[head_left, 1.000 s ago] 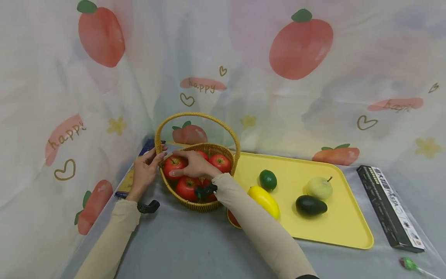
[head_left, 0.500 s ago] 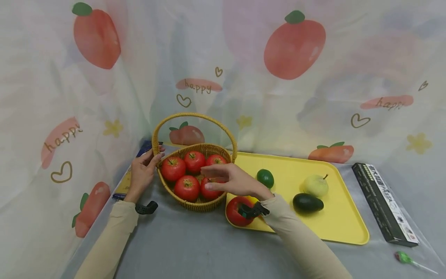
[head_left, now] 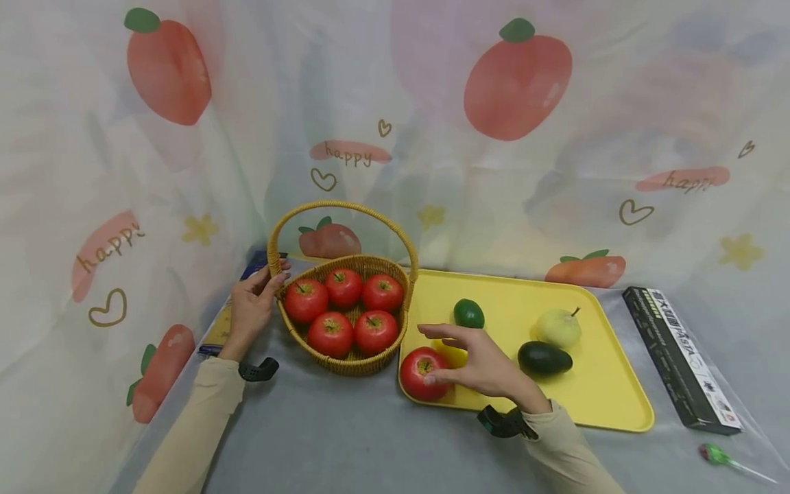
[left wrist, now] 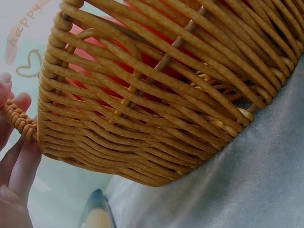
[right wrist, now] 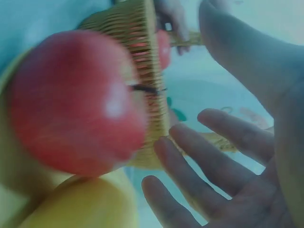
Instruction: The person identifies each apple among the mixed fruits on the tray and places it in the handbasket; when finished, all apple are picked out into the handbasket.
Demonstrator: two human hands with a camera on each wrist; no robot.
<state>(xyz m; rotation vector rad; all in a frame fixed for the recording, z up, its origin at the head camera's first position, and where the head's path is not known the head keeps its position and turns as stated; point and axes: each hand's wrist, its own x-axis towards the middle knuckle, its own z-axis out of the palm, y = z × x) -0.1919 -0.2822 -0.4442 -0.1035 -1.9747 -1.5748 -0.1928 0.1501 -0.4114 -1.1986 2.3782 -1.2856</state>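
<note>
A wicker basket (head_left: 345,365) with a tall arched handle holds several red apples (head_left: 330,334). My left hand (head_left: 249,309) grips the foot of that handle on the left side; the left wrist view shows fingers (left wrist: 26,166) on both sides of it. Over the tray's near left corner hovers my right hand (head_left: 481,363), fingers spread and holding nothing. Just under it, one red apple (head_left: 420,376) lies on the yellow tray (head_left: 599,405). The right wrist view shows this apple (right wrist: 76,104) apart from the fingers, touching a yellow fruit (right wrist: 85,204) that my hand mostly hides in the head view.
Farther right on the tray are a green lime-like fruit (head_left: 469,313), a pale pear (head_left: 558,328) and a dark avocado (head_left: 544,359). A black pasta box (head_left: 681,360) and a lollipop (head_left: 716,454) lie right of the tray. A blue-and-yellow packet (head_left: 221,329) is behind my left hand.
My right hand has left the apples in the basket and moved right and nearer, over the apple on the tray. The left hand has stayed at the handle.
</note>
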